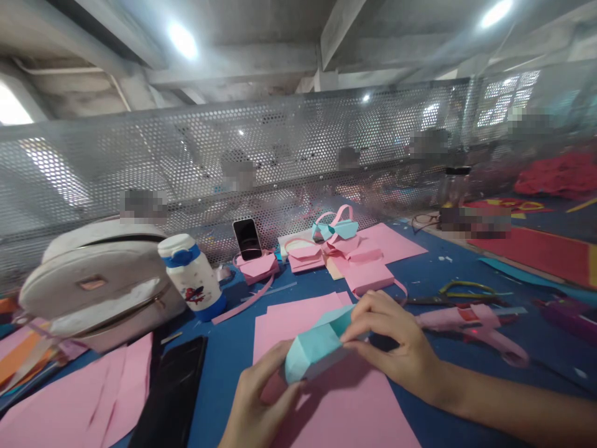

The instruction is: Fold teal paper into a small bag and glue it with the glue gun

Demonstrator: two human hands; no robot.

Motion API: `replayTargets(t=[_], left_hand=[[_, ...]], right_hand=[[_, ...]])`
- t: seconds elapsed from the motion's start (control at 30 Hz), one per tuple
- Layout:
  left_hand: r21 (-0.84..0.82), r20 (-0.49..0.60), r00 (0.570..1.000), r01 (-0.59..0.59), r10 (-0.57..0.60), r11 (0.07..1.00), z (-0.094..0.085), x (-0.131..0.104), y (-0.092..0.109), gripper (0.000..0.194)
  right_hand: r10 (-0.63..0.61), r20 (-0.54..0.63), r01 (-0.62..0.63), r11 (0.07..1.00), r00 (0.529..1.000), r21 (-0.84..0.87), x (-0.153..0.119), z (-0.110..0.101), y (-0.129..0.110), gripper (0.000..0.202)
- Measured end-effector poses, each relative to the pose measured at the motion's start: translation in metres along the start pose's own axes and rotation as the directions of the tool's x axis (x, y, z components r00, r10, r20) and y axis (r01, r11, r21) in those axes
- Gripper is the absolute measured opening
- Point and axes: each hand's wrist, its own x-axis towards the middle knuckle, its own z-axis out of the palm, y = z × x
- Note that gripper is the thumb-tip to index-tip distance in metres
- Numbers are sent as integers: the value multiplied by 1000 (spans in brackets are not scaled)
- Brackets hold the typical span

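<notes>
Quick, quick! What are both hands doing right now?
Left hand: closed on one end of the box-shaped, light-blue folded paper piece.
Right hand: closed, pinching the same piece near its other end.

Fingers of the right hand (398, 342) hide part of the light-blue paper piece (314, 348). Left of the left hand (259, 395), pink sheets (79, 398) are cut off at the edge.

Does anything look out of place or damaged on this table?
Mostly clutter: white scraps lie loose on the blue table, towards the right. The pink glue gun lies there with a small red light glowing, so it may be on. The teal box shows no obvious damage.
</notes>
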Motion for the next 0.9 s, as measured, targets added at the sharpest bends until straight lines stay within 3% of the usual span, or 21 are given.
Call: replayTargets(t=[0.9], left_hand=[[15,17,1000,1,-2,1000,0,-3,-5,40]], right_hand=[[210,61,-218,959,976,182,-5,2,-3,10]])
